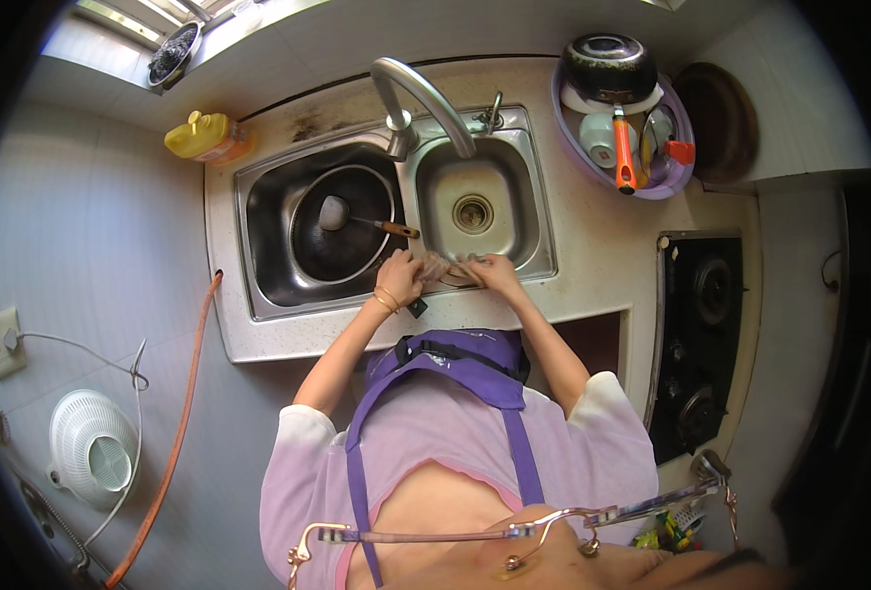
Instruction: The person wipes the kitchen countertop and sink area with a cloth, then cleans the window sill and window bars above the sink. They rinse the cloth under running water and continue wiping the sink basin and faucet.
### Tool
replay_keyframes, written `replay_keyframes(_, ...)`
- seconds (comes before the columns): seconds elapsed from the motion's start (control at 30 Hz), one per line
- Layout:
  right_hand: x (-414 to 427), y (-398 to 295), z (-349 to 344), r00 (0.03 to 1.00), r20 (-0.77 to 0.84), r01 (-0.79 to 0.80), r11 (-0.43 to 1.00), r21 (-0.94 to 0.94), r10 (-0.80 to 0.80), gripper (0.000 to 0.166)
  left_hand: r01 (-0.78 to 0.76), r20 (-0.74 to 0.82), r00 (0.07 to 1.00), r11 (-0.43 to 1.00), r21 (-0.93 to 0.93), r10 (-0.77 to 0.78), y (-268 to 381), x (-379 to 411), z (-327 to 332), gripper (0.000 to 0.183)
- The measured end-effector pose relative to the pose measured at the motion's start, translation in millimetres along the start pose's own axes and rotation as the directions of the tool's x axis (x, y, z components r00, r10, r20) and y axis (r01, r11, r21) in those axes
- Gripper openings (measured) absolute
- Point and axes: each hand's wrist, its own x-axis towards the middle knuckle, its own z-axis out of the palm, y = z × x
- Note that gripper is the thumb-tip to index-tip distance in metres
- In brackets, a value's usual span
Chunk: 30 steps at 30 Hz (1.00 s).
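Both my hands are over the front rim of the double steel sink [546,243]. My left hand [400,276], with thin bangles at the wrist, grips one side of a crumpled, pale, see-through item [432,267], blurred and perhaps plastic. My right hand [496,273] pinches the other side, along with something thin that I cannot make out. A small black object [417,307] lies beside my left hand. In the left basin is a dark wok [332,254], holding a ladle [334,213] whose wooden handle rests towards the divider. The right basin shows its drain [473,214].
An arched faucet [428,85] stands behind the sink. Back left is a yellow bottle [210,138]. At the right, a purple basin [564,147] holds bowls and a black pan [609,70] with an orange handle. Farther right is a gas stove [690,346]. An orange hose [185,428] hangs left.
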Motion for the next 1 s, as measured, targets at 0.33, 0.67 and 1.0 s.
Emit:
replay_keyframes(0.33,32,0,-51,0.987,-0.161,0.095,0.858,0.505,-0.014,0.012,-0.022,0.278,0.960,0.999,-0.050,0.035,-4,6,-11,0.022)
replay_keyframes(0.67,136,-6,-40,0.703,-0.699,0.349,0.793,0.500,0.131,0.016,-0.025,0.201,0.978,0.994,-0.109,0.047,-9,0,-3,0.020)
replay_keyframes(1.0,253,-13,152,0.930,-0.122,0.065,0.170,0.983,0.348,0.023,0.083,0.111,0.992,0.967,-0.239,-0.058,-6,-10,0,0.014)
